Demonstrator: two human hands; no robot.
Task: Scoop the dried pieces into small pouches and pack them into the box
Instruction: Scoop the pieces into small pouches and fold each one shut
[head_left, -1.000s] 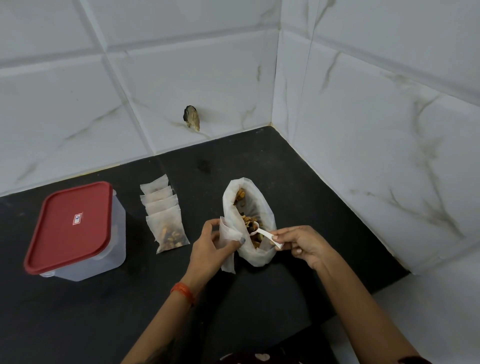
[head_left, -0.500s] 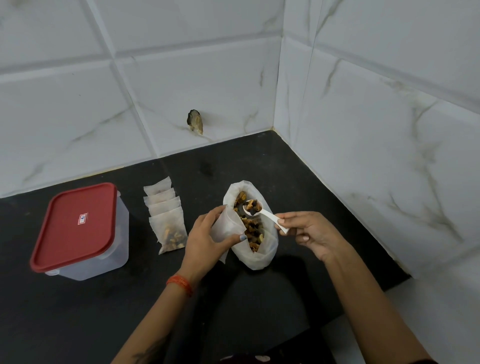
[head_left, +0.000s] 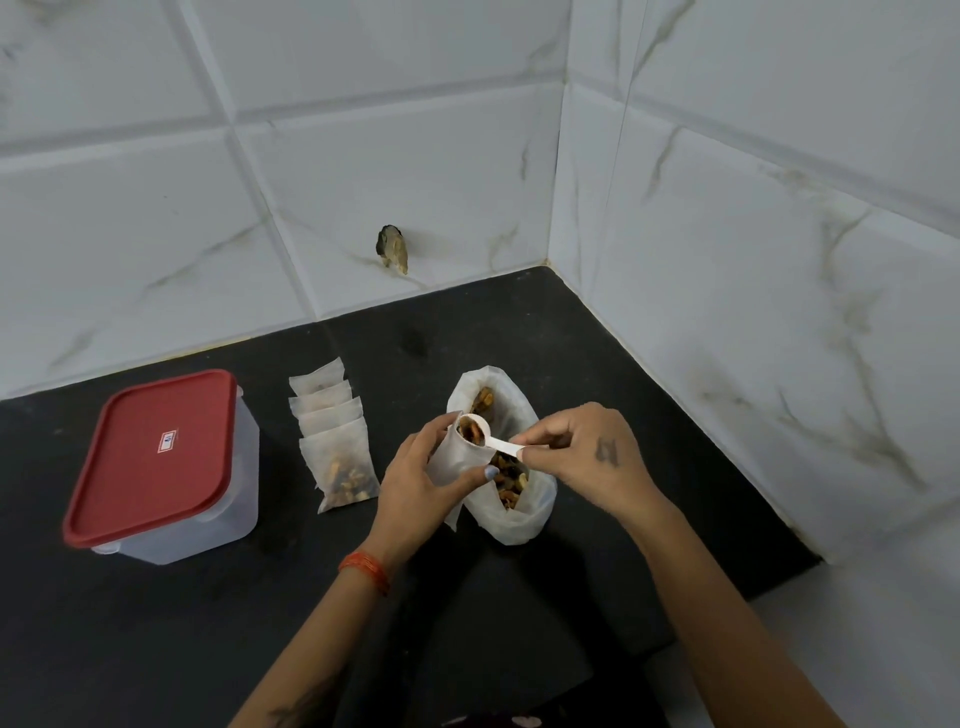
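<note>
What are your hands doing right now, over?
Left hand holds small pouch open. Right hand pinches white scoop, loaded, at pouch mouth. Box lid on, filled pouches beside it. Nothing in the way.

We see a matt black counter (head_left: 208, 623), slightly grainy, under glossy white marble-look tiles (head_left: 779, 260). At its left edge, the box (head_left: 218, 499) is frosted translucent plastic with a smooth red plastic lid (head_left: 150, 457). The pouches (head_left: 340, 457) look like thin, matt, paper-like mesh, as does the bag (head_left: 519, 519). The spoon (head_left: 493, 441) is smooth white plastic. The pieces (head_left: 509, 480) look dry and rough.
</note>
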